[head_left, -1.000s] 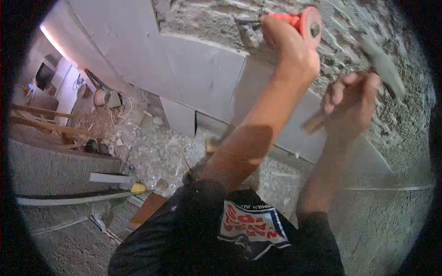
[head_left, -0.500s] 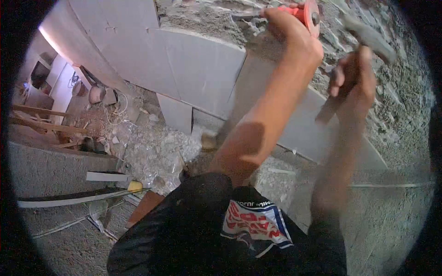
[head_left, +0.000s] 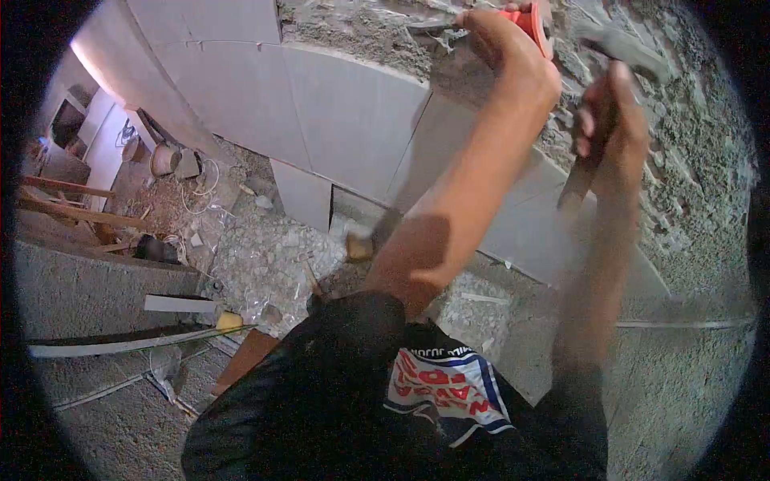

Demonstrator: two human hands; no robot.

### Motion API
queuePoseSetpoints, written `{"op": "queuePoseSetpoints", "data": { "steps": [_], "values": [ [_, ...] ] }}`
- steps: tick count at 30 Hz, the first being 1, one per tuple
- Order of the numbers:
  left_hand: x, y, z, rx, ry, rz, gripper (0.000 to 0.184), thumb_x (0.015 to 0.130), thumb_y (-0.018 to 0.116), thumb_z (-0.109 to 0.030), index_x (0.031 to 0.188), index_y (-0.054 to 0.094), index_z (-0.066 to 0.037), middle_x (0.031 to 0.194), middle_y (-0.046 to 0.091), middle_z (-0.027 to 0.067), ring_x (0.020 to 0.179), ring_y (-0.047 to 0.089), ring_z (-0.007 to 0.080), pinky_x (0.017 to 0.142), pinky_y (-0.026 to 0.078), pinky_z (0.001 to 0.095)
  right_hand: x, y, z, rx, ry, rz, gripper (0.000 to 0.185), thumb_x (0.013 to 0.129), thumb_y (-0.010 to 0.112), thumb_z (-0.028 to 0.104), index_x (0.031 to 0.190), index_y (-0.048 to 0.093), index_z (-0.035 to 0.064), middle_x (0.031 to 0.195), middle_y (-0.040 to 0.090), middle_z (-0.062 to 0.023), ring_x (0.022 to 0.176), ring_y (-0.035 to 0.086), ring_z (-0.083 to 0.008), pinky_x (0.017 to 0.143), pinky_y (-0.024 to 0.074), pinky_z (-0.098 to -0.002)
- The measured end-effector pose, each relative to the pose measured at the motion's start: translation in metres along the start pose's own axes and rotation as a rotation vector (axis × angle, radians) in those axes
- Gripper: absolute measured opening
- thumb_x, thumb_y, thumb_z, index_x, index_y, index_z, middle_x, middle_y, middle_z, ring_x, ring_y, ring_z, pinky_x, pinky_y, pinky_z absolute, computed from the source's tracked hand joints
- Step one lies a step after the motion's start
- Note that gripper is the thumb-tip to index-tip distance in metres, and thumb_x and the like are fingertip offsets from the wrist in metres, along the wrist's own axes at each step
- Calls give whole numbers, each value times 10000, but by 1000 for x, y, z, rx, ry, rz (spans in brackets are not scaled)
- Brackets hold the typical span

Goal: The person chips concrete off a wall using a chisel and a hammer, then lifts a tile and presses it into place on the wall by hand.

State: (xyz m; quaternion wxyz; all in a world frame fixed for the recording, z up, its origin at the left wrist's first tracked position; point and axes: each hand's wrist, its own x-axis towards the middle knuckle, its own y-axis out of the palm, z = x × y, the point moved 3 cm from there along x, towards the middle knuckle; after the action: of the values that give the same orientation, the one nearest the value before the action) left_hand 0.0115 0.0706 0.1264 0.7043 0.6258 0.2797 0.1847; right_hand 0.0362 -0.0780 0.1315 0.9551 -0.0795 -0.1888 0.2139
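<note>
The left hand (head_left: pixel 501 36) curls around an orange-red chisel with a round disc guard (head_left: pixel 539 30), its dark metal blade pointing left along the rough, ridged grey mortar wall (head_left: pixel 698 152) near the top of the view. The right hand (head_left: pixel 618 120) is closed round the wooden handle of a grey-headed hammer (head_left: pixel 622 52), whose head, somewhat blurred, stands just beside the guard with a narrow gap between them in this view. Below the blade, the upper edge of the large smooth light-grey tiles (head_left: pixel 353 108) slopes down rightward and passes behind the left forearm. Their lower edge is stepped, with a dark-rimmed rectangular gap (head_left: pixel 365 210) beside one hanging corner. To the hammer's right, bare mortar leaves side room; beneath the tiles, the rubble-strewn floor (head_left: pixel 261 240) spreads out, a small yellow block (head_left: pixel 228 321) lying near its left edge.
</note>
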Motion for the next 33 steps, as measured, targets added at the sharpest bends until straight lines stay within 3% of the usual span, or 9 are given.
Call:
{"op": "queuePoseSetpoints", "data": {
  "steps": [3,7,10,12,16,19,22,29,33],
  "values": [
    [12,-4,1,-64,-71,-86,119,895,411,7,797,370,-47,853,429,73,766,486,171,805,419,176,13,13,-20,529,-223,-105,605,996,523,650,807,574,78,567,488,-13,424,457,-131,411,354,-278],
    [24,-12,1,-23,-16,-15,132,929,418,-22,799,404,-41,814,442,77,731,492,171,805,442,172,-3,13,-8,-14,106,75,621,1007,504,658,792,540,76,569,488,-19,427,454,-136,400,349,-290],
    [31,-17,-3,44,-52,26,139,970,433,-88,851,456,-22,833,472,88,756,513,181,877,499,215,1,19,-18,313,-91,-21,625,988,523,673,845,558,65,564,477,-18,421,458,-138,399,352,-285],
    [42,-30,10,-17,-64,2,238,1034,470,-196,963,553,15,913,522,105,849,548,194,971,515,297,-5,31,-35,209,-80,-104,621,988,526,670,881,559,59,564,469,-17,414,452,-132,399,353,-283],
    [37,-27,24,-123,-1,37,504,1059,343,-593,912,469,-127,862,560,25,735,536,184,789,505,290,-9,15,-17,165,69,-19,627,1011,480,660,840,556,62,553,468,-15,405,452,-141,396,350,-293],
    [45,-42,19,-109,-23,68,469,1061,382,-556,938,467,-112,868,531,34,757,542,199,871,538,333,-7,34,-41,453,-156,-165,626,1001,501,655,822,570,59,548,483,-17,398,456,-142,393,356,-292],
    [61,-46,22,-162,22,107,408,1071,365,-470,936,449,-94,904,514,63,812,539,203,925,559,379,-15,20,-43,121,37,20,617,1038,457,617,792,571,62,547,513,-38,402,465,-146,392,364,-293],
    [48,-61,13,15,53,85,443,1080,336,-490,923,433,-87,863,512,57,756,542,195,870,578,392,-34,39,-58,117,-35,-34,596,1048,450,600,861,567,46,560,507,-47,410,473,-147,380,371,-279],
    [44,-58,7,53,21,60,491,1081,311,-533,910,430,-89,834,514,56,738,547,187,834,572,363,-46,49,-61,472,-97,-132,602,1065,415,588,832,554,50,556,503,-45,404,468,-141,375,367,-273]
  ]
}}
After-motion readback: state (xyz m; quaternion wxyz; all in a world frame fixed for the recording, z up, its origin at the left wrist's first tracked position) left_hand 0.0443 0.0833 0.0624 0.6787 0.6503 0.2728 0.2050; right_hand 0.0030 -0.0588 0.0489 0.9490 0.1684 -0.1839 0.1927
